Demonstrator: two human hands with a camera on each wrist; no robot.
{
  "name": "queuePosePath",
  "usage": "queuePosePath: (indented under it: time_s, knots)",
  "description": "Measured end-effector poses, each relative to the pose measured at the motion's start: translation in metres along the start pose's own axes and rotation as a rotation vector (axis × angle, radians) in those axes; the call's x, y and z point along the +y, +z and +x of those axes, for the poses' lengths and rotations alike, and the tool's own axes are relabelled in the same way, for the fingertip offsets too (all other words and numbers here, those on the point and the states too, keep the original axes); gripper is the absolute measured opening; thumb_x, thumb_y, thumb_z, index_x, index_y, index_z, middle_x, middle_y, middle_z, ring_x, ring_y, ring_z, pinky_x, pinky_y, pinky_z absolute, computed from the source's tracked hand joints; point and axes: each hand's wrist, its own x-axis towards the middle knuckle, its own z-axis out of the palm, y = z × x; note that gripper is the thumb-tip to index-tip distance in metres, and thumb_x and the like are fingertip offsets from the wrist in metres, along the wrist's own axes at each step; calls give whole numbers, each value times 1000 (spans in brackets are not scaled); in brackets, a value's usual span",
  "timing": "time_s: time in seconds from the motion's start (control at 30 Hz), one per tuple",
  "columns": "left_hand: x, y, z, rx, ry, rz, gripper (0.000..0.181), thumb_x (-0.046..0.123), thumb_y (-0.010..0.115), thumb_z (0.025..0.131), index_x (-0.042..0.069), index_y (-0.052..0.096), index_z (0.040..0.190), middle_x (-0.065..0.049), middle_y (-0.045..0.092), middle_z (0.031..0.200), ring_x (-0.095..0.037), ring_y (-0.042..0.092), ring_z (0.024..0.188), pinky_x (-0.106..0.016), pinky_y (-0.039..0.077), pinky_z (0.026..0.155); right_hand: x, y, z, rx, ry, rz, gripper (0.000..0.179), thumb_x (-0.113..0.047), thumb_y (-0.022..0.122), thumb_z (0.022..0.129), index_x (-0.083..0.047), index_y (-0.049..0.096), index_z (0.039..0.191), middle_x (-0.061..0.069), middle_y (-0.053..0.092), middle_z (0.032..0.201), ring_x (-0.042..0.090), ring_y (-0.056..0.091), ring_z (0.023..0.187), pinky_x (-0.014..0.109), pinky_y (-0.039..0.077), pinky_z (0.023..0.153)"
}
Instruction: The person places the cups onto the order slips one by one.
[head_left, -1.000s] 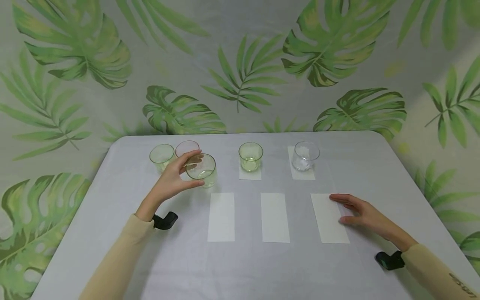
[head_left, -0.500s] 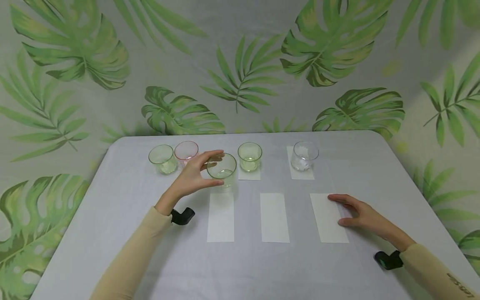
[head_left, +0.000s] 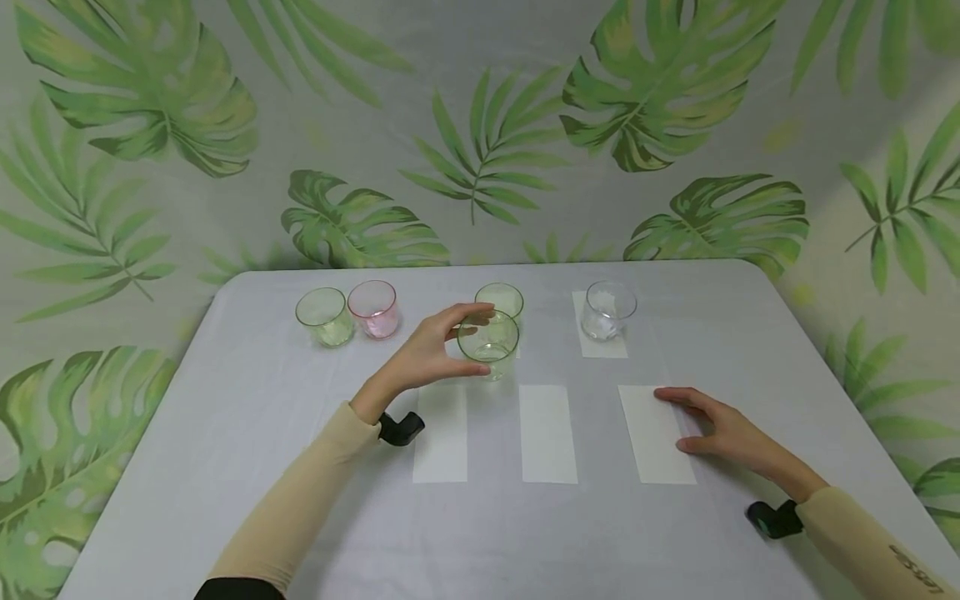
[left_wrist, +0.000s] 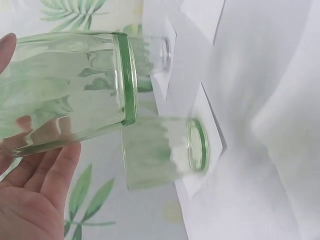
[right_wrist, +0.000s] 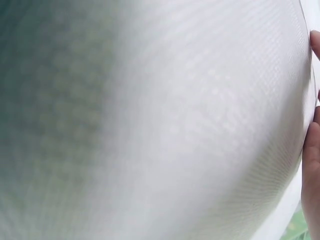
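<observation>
My left hand (head_left: 431, 348) grips a clear green glass (head_left: 489, 340) between thumb and fingers, held upright above the table. In the left wrist view this glass (left_wrist: 70, 90) shows its thick green base, lifted off the tabletop. Behind it, a second green glass (head_left: 499, 296) stands on a white paper card and is partly covered in the head view. My right hand (head_left: 723, 433) rests with relaxed fingers at the right edge of a white card (head_left: 656, 437), holding nothing. The right wrist view shows mostly blurred white cloth and a few fingertips (right_wrist: 314, 132).
At the back left stand a green glass (head_left: 326, 318) and a pink glass (head_left: 373, 310) side by side. A colourless glass (head_left: 609, 312) sits on a card at the back right. Two more white cards (head_left: 440, 437) lie in the front row on the white tablecloth (head_left: 480, 542).
My left hand has carried the green glass to the right, from beside the pink glass to before the middle green one. The pink glass has come into full view. My right hand stays put.
</observation>
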Motion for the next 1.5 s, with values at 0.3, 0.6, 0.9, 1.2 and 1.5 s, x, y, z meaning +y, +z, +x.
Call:
queuePosePath:
  time_s: [0.3, 0.6, 0.9, 1.2, 1.5]
  knots:
    - [5, 29, 21, -73, 43, 21, 77, 11, 85, 73, 4, 45, 139, -10, 53, 134, -15, 50, 121, -29, 42, 101, -1, -1, 1, 9, -17, -33, 68, -16, 77, 81, -3, 45, 139, 22, 43, 139, -18, 28, 122, 1, 24, 95]
    - [10, 64, 44, -159, 86, 9, 77, 18, 84, 74, 3, 45, 139, -9, 53, 133, -10, 50, 120, -28, 43, 99, -4, -2, 1, 12, 18, -41, 68, -19, 78, 80, -5, 45, 139, 20, 43, 140, -19, 27, 120, 1, 23, 94]
    - [12, 107, 62, -263, 73, 29, 79, 22, 84, 75, 6, 42, 141, -8, 52, 134, -11, 52, 119, -19, 39, 98, -4, 0, 0, 12, 30, -47, 68, -20, 78, 81, -6, 46, 139, 18, 44, 140, -19, 27, 120, 0, 23, 94]
    - [14, 140, 76, -306, 83, 86, 81, 26, 84, 75, 7, 42, 141, -3, 50, 137, -4, 48, 119, -13, 36, 97, -8, -2, 0, 10, 128, -111, 70, -23, 78, 80, -3, 45, 138, 20, 45, 139, 19, 39, 130, 0, 22, 91]
    - [17, 167, 88, -357, 84, 125, 80, 28, 82, 77, 8, 40, 142, -3, 47, 139, -2, 45, 121, -10, 33, 97, -8, -3, 1, -6, 201, -116, 77, -20, 79, 78, 7, 38, 137, 34, 39, 138, 52, 36, 125, 66, 31, 97]
